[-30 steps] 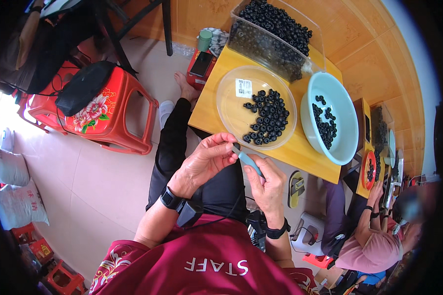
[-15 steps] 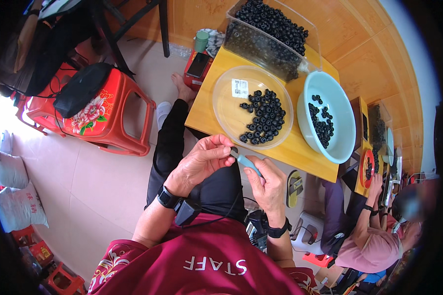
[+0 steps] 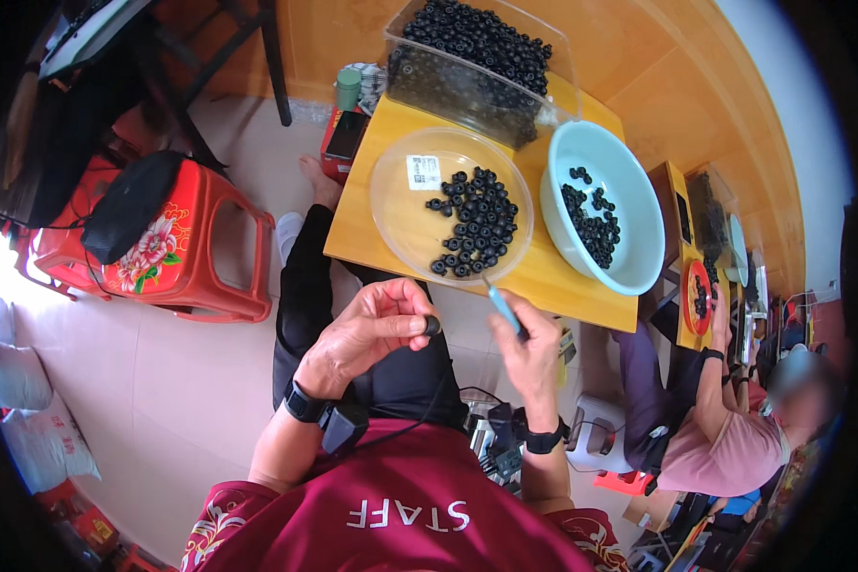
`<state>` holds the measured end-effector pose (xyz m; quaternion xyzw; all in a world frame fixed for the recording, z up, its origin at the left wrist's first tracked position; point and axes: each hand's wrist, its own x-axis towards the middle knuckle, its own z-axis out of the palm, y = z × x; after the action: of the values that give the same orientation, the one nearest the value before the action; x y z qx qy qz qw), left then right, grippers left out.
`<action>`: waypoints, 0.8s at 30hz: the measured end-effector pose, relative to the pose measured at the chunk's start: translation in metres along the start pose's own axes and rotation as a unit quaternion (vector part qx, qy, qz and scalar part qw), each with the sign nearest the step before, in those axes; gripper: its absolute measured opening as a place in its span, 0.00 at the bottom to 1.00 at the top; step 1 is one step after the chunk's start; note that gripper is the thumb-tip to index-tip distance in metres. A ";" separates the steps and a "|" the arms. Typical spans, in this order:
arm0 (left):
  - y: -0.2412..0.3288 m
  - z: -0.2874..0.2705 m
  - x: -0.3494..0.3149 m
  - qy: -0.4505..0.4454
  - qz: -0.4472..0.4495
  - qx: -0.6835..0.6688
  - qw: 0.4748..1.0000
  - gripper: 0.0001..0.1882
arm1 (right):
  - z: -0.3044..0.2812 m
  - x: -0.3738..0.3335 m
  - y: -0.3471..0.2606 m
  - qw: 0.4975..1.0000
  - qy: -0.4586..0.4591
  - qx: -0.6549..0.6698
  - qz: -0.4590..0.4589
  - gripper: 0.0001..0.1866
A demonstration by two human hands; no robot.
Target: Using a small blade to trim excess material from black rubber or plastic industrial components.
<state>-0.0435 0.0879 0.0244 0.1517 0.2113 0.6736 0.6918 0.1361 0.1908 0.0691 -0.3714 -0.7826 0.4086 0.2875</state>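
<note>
My left hand (image 3: 360,336) pinches a small round black rubber-looking part (image 3: 433,326) between thumb and fingertips, over my lap. Just to its right, my right hand (image 3: 532,357) is closed round a slim tool with a light blue handle (image 3: 503,306). The tool's thin tip points up toward the near rim of a round clear plastic tray (image 3: 391,214), apart from the black part; its exact kind is unclear. Many loose black ring-shaped parts (image 3: 477,224) lie on the right side of that tray. More of them (image 3: 593,234) sit inside a light blue basin (image 3: 564,162).
A clear bin (image 3: 448,91) heaped with black parts stands at the back of the yellow table (image 3: 353,229). Left are a red stool (image 3: 214,257) with a black bag and a green cup (image 3: 349,89). At right, a co-worker (image 3: 725,448) reaches to a red plate (image 3: 698,297).
The tool in my right hand has come away from the black part and its tip now points up toward the tray. My left hand still pinches the part. The view has shifted slightly right.
</note>
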 end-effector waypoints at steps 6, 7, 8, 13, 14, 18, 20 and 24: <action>-0.010 0.009 0.014 0.052 -0.032 -0.016 0.998 0.12 | 0.022 0.000 -0.007 0.982 -0.106 0.157 -0.026 0.16; -0.009 0.005 0.014 0.044 -0.033 -0.007 0.998 0.13 | 0.020 0.006 -0.009 0.986 -0.104 0.106 -0.076 0.15; -0.008 0.000 0.013 0.035 -0.033 0.001 0.999 0.13 | 0.017 0.007 -0.014 0.987 -0.128 0.078 -0.057 0.14; -0.018 0.002 0.021 0.033 -0.022 0.002 0.999 0.12 | 0.016 0.011 -0.008 0.981 -0.112 0.101 -0.119 0.12; -0.017 0.005 0.022 0.045 -0.022 0.015 0.999 0.11 | 0.013 0.012 -0.007 0.982 -0.109 0.099 -0.119 0.12; -0.016 0.009 0.020 0.056 -0.020 0.054 0.997 0.10 | -0.005 0.020 -0.005 0.993 -0.047 0.059 -0.085 0.11; -0.018 0.002 0.015 0.052 -0.013 0.070 0.996 0.10 | -0.025 0.030 -0.008 0.999 -0.009 -0.008 -0.034 0.10; -0.024 -0.010 0.009 0.047 -0.014 0.073 0.996 0.09 | -0.070 0.069 -0.005 0.992 0.105 0.020 -0.071 0.11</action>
<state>-0.0277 0.0951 0.0033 0.1674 0.2943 0.6526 0.6779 0.1482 0.2750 0.1182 -0.3501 -0.7639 0.3618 0.4037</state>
